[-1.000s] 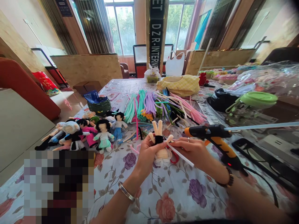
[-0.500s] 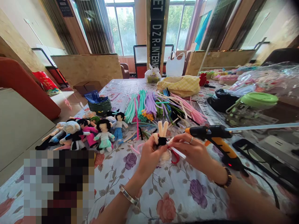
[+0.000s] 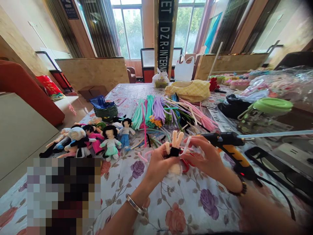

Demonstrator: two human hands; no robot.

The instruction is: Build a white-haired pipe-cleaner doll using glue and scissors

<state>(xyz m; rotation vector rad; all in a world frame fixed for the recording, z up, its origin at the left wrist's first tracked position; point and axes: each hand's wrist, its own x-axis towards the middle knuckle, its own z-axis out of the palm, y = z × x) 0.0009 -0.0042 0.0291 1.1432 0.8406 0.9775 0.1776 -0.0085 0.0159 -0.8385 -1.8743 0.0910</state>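
My left hand (image 3: 157, 164) is closed round a small pipe-cleaner doll (image 3: 174, 151) with cream limbs pointing up, a black band round its middle and a pale rounded part below. Just to the right, my right hand (image 3: 206, 158) pinches a short white pipe cleaner (image 3: 187, 144) between thumb and fingers, upright beside the black band. Whether its lower end touches the doll I cannot tell. Behind the right fingers a red loop, like a scissor handle (image 3: 186, 166), is partly hidden.
Finished dolls (image 3: 111, 143) lie at the left beside a stack of dark green bowls (image 3: 106, 112). Bundles of coloured pipe cleaners (image 3: 158, 109) spread behind my hands. A glue gun (image 3: 233, 155) with a lit red light and a green-lidded jar (image 3: 272, 104) stand at right.
The white pipe cleaner has swung from slanting down to the right to standing nearly upright. My right fingers have opened out around it. The doll stays in my left hand.
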